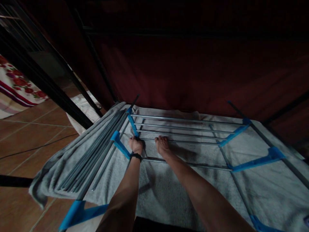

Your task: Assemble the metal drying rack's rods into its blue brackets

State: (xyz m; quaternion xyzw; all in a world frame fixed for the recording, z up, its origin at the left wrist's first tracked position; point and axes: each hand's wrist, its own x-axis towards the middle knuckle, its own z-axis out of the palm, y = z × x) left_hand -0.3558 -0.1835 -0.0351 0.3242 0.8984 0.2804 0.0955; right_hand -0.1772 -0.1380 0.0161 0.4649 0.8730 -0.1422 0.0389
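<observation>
A partly assembled rack of grey metal tubes and blue plastic brackets lies on a grey blanket [166, 190]. My left hand [135, 145], with a dark band on its wrist, is closed at the lower end of a left blue bracket [132, 124], where a crossbar meets it. The exact grip of those fingers is partly hidden. A little to the right, my right hand [162, 144] has its fingers curled over that same crossbar [193, 142]. Further crossbars run behind it, parallel, to the right blue bracket [235, 133].
Several loose grey tubes [96, 151] lie side by side on the blanket at the left. Another blue bracket [79, 212] is near the front left. Behind the rack hangs a dark red cloth [193, 77]. Black poles [43, 77] slant over the tiled floor [24, 141].
</observation>
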